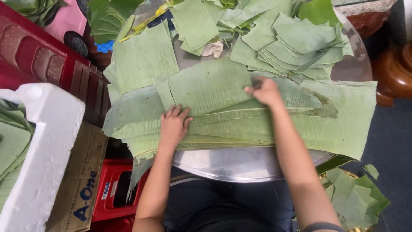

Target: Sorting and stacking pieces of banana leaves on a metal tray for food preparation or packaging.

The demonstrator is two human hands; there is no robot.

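Observation:
A stack of long green banana leaf sheets lies across a large round metal tray. My left hand rests flat on the stack near its left end, fingers together. My right hand pinches the edge of the top leaf piece near the middle of the pile. Several smaller cut leaf squares are heaped at the far right of the tray, and a broad leaf sheet lies at the far left.
A white foam box holding leaves stands at the left, beside a brown cardboard box and a red plastic crate. Leaf scraps lie on the floor at lower right. Dark wooden furniture stands at the right.

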